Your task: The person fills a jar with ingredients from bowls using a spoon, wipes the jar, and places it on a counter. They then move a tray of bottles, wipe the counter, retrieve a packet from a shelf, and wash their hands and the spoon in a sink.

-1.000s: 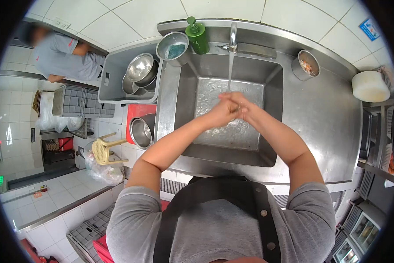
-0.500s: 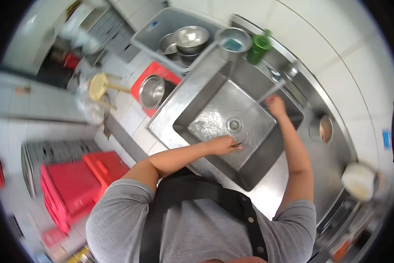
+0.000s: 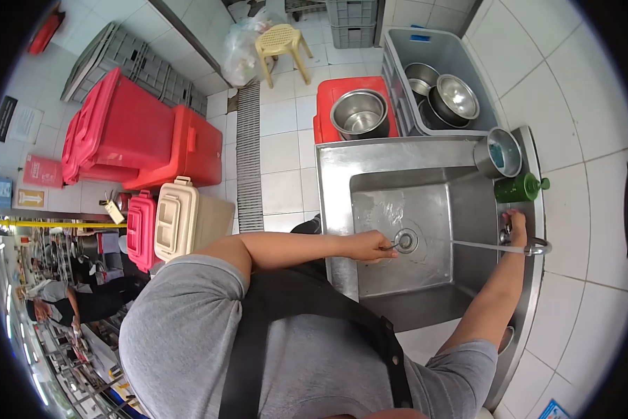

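My left hand hangs over the steel sink, wet, with its fingers loosely together and pointing at the round drain; it holds nothing that I can see. My right hand reaches across the basin and grips the tap handle at the base of the faucet. A thin stream of water runs from the spout toward the drain. The basin bottom is wet.
A green soap dispenser and a small steel pot stand on the sink rim. A grey tub holds steel bowls; another bowl sits on a red crate. Red bins, a beige box and a yellow stool stand on the floor.
My hands were rubbing together under the water; they have parted. The right went up to the tap handle, the left stayed low over the drain. My head has turned, swinging the view.
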`<state>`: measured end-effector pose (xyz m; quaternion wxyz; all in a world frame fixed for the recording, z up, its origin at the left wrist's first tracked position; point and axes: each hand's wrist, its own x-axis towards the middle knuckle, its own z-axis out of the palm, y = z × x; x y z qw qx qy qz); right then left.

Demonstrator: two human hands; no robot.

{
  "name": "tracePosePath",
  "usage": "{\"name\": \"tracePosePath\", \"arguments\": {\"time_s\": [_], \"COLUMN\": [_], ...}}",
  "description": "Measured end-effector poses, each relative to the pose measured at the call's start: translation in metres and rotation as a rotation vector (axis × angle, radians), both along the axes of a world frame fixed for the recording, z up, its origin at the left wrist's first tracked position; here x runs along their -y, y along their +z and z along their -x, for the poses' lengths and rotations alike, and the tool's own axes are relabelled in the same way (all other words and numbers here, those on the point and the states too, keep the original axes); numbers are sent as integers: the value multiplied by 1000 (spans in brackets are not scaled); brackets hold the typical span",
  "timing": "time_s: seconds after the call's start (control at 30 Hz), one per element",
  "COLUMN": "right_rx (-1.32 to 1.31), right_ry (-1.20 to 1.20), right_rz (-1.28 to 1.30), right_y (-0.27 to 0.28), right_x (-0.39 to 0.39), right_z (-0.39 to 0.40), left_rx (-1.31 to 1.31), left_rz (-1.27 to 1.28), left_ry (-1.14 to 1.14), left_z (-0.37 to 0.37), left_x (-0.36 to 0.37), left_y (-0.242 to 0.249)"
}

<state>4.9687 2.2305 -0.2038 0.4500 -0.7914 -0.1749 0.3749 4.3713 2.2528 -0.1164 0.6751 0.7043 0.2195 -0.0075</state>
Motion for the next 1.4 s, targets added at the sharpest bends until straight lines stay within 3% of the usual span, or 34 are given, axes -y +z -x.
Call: {"name": "tracePosePath", "arguments": {"time_s": [0.13,0.2,0.27,0.33,0.4,0.5,0.57,0.6,0.67,0.7,0.73,0.8,0.87,0.93,1.0,1.17,1.3,1.37,1.4], "right_rx": [112,279,209,262,-49,-180,-419,-402,-644,-658,-624,-569,-558,-521,-473,-400,-326,-257,-227], "right_ry": [-155,-75,-193,-284,-290,-374,-382,-450,-397,-418,-511,-637,-770,-794,-791,-1081,-1327,-1427,-1523], "right_rz": [-193,-475,-534,-372,-265,-225,-448,-462,-866,-925,-939,-1025,-1088,-1138,-1165,-1387,-1495,-1525,-1417], "right_y": [-2,0,13,8,-18,53,79,87,100,102,105,108,116,106,101,64,52,43,40], "right_x": [34,69,112,152,194,195,197,199,200,203,202,206,215,232,262,355,423,466,484], "right_z": [17,74,145,231,301,424,470,485,502,508,516,533,557,585,622,762,894,947,975], "left_rx": [13,1,14,30,47,166,359,371,113,58,38,290,223,609,427,363,394,87,85], "left_rz": [100,122,188,185,181,85,-250,-236,206,436,432,201,155,-12,206,129,-88,-171,-173], "left_ry": [-67,-106,-125,-169,-245,-364,-289,-358,-350,-351,-469,-584,-652,-683,-744,-1031,-1274,-1408,-1436], "left_z": [2,-2,-11,-23,-38,-63,-73,-72,-76,-74,-74,-78,-73,-75,-65,-4,45,66,76], "left_x": [4,0,-3,-4,-3,8,22,28,43,54,64,82,97,123,149,240,327,363,381], "left_y": [-12,-10,0,0,3,9,9,20,51,55,50,30,59,37,65,125,61,6,-17]}}
